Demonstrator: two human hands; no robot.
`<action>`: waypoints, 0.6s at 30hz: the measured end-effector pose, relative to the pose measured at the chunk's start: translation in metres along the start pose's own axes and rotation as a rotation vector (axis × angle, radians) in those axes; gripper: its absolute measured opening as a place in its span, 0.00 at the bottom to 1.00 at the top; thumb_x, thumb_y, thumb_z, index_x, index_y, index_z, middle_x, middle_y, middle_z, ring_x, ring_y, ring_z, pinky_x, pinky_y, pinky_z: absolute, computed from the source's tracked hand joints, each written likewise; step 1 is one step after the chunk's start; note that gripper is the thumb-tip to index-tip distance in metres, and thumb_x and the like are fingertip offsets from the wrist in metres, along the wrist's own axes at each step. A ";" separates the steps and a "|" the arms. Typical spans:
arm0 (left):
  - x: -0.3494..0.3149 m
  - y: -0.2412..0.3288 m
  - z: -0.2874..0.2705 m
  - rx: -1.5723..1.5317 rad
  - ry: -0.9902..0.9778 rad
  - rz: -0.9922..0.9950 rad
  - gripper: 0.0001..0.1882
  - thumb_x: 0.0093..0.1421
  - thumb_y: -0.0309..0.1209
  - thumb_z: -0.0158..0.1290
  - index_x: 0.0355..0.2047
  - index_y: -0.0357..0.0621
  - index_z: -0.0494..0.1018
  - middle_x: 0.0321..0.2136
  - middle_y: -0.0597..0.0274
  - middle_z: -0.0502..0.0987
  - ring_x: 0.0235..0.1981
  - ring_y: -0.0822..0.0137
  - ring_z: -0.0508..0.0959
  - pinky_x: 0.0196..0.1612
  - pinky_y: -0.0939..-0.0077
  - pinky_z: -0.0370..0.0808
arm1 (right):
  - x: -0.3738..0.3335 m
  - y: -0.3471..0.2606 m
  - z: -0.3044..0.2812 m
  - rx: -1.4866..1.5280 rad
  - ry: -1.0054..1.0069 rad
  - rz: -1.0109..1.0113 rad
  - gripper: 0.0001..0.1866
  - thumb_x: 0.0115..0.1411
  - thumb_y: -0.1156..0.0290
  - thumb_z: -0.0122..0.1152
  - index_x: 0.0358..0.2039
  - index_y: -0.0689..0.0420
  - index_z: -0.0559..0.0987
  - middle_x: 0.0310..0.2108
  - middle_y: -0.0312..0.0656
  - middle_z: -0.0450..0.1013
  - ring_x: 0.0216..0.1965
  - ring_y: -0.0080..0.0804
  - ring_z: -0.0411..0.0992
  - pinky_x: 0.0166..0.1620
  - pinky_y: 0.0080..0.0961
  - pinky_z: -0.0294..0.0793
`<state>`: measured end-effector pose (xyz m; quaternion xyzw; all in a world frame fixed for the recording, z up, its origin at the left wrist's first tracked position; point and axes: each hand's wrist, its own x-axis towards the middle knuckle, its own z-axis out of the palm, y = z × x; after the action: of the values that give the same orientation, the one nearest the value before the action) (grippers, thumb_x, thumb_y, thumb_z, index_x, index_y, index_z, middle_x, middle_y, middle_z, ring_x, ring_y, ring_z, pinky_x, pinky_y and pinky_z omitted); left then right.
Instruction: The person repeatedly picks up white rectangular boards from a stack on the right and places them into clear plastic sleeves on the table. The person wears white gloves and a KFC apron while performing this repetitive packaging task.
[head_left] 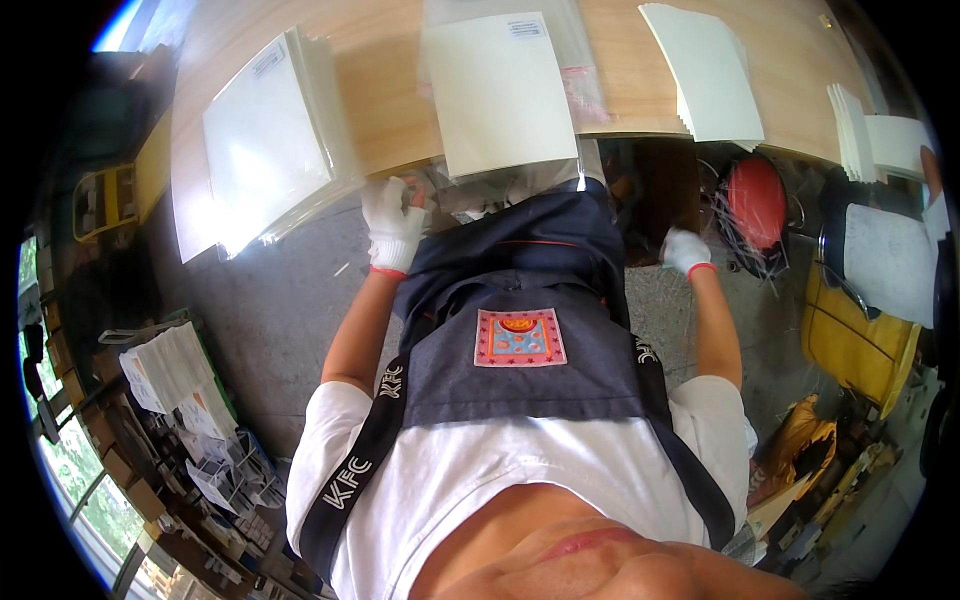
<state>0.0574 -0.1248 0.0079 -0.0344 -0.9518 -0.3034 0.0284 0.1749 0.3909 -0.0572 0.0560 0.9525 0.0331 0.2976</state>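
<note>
While the left hand (394,222), fingers part-curled, sits beside the paper stack (265,150) upper left, the right hand (687,250) hangs mid-right, neither's grip or contents discernible.

A white short-sleeved T-shirt (525,452) with a rounded neckline is worn under a dark grey apron (445,375), its bib marked by a square patch (520,338) with a pink star-dotted border, blue field and red-orange motif. The bib is joined to broad black straps (684,455) with white lettering, and the lap is covered by dark navy cloth (540,222) crossed by a thin red line. White knit gloves (394,246), red-edged at the cuff, are worn on left hand (392,212) and right hand (688,250), the latter blurred.
</note>
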 end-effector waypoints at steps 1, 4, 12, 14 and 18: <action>0.004 0.002 0.000 0.066 0.240 0.320 0.14 0.43 0.27 0.59 0.33 0.47 0.73 0.35 0.59 0.74 0.36 0.55 0.73 0.34 0.68 0.70 | -0.001 -0.011 -0.009 0.058 -0.004 -0.002 0.13 0.51 0.63 0.52 0.32 0.56 0.76 0.33 0.51 0.74 0.37 0.50 0.73 0.41 0.39 0.72; 0.016 0.027 -0.013 0.274 0.247 0.637 0.21 0.38 0.23 0.57 0.38 0.47 0.74 0.40 0.61 0.74 0.41 0.57 0.73 0.38 0.68 0.72 | -0.004 -0.085 -0.090 0.310 0.243 -0.010 0.16 0.53 0.60 0.57 0.38 0.56 0.75 0.36 0.49 0.73 0.40 0.45 0.72 0.42 0.37 0.71; 0.035 0.036 -0.009 0.006 0.059 0.967 0.15 0.37 0.24 0.58 0.31 0.45 0.77 0.32 0.63 0.75 0.37 0.58 0.74 0.36 0.66 0.73 | 0.035 -0.175 -0.147 0.367 1.130 -0.844 0.11 0.40 0.70 0.68 0.27 0.50 0.78 0.30 0.33 0.72 0.34 0.33 0.71 0.36 0.30 0.72; 0.026 0.033 -0.010 -0.010 0.060 0.836 0.11 0.43 0.25 0.58 0.31 0.44 0.76 0.28 0.65 0.75 0.33 0.63 0.75 0.34 0.71 0.72 | 0.040 -0.176 -0.136 0.488 1.072 -0.842 0.10 0.40 0.69 0.69 0.25 0.51 0.78 0.28 0.34 0.72 0.30 0.34 0.71 0.32 0.30 0.71; 0.000 0.018 0.026 -0.514 -0.008 -0.053 0.05 0.56 0.27 0.54 0.33 0.42 0.75 0.25 0.70 0.73 0.27 0.76 0.73 0.30 0.81 0.71 | 0.031 -0.207 -0.123 1.209 0.649 -0.205 0.11 0.44 0.70 0.70 0.21 0.56 0.73 0.20 0.34 0.67 0.20 0.22 0.66 0.25 0.23 0.67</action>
<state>0.0584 -0.0956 -0.0030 -0.0168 -0.8441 -0.5358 0.0072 0.0609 0.1858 0.0062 0.1090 0.8450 -0.5167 -0.0841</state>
